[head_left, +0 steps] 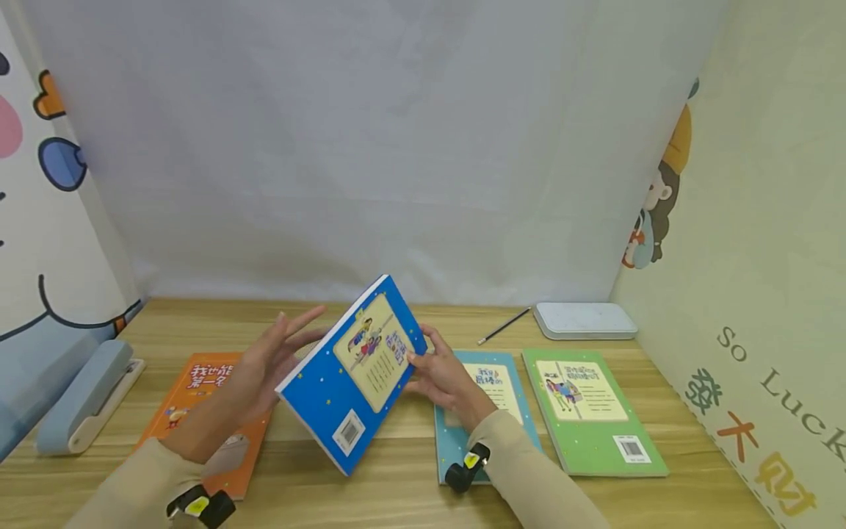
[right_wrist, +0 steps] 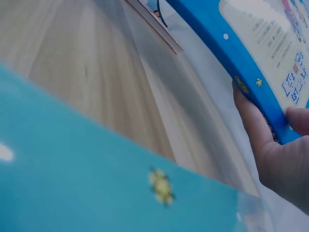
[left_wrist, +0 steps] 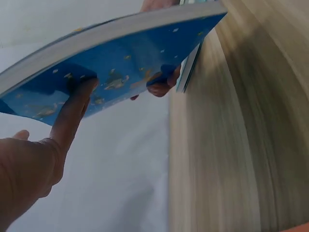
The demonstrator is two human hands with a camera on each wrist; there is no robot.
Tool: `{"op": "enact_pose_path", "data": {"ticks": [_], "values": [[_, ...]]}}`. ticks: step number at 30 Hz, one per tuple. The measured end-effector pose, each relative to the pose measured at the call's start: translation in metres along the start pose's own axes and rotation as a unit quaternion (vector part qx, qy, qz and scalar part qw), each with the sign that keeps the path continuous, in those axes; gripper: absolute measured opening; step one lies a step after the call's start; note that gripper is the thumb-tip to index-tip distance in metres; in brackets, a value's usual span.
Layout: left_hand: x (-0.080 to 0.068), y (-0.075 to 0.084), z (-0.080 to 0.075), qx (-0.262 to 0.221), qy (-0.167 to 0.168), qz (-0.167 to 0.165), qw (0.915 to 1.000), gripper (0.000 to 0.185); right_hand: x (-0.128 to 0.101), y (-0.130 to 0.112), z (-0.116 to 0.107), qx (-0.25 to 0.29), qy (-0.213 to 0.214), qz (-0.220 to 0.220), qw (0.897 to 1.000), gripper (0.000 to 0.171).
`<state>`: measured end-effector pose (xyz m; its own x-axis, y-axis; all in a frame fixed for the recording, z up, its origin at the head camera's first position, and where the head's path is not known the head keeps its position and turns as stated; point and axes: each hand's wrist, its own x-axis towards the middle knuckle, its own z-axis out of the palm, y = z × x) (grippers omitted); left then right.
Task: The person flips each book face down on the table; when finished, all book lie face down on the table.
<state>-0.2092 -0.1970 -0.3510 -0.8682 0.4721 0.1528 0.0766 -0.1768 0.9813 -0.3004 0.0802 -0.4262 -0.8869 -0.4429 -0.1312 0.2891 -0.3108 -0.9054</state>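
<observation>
The blue book (head_left: 353, 375) is up off the wooden desk (head_left: 396, 485), tilted, back cover and barcode facing the head camera, one lower corner down near the desktop. The right hand (head_left: 441, 378) grasps it at the spine edge, thumb on the cover, fingers wrapped behind. The left hand (head_left: 264, 371) supports the underside with straight fingers (left_wrist: 72, 108) pressed flat against it, not curled round it. Under the right forearm lies a teal book (head_left: 492, 389), flat on the desk, and just beside it a green book (head_left: 591, 408). Beneath the left arm, an orange book (head_left: 198, 397). Far left, a pale blue stapler (head_left: 86, 397). At the back, a pencil (head_left: 504, 326) near a white case (head_left: 584, 320).
</observation>
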Motion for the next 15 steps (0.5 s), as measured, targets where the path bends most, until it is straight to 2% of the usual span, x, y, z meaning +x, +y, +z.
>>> {"op": "enact_pose_path", "data": {"ticks": [3, 10, 12, 15], "values": [[0.006, 0.007, -0.004, 0.014, -0.036, -0.023, 0.999, 0.06, 0.0, -0.003, -0.002, -0.025, -0.012, 0.0, 1.0, 0.051], [0.02, 0.018, -0.01, 0.067, -0.093, -0.053, 0.992, 0.06, -0.002, -0.01, -0.002, -0.088, -0.023, 0.0, 0.996, 0.049], [0.021, 0.019, -0.01, 0.086, -0.098, -0.071, 0.9889, 0.061, -0.002, -0.013, -0.002, -0.107, -0.02, 0.001, 0.994, 0.05], [0.022, 0.017, -0.009, 0.14, -0.076, -0.097, 0.9824, 0.063, -0.003, -0.017, -0.001, -0.134, -0.016, 0.006, 0.991, 0.05]]}}
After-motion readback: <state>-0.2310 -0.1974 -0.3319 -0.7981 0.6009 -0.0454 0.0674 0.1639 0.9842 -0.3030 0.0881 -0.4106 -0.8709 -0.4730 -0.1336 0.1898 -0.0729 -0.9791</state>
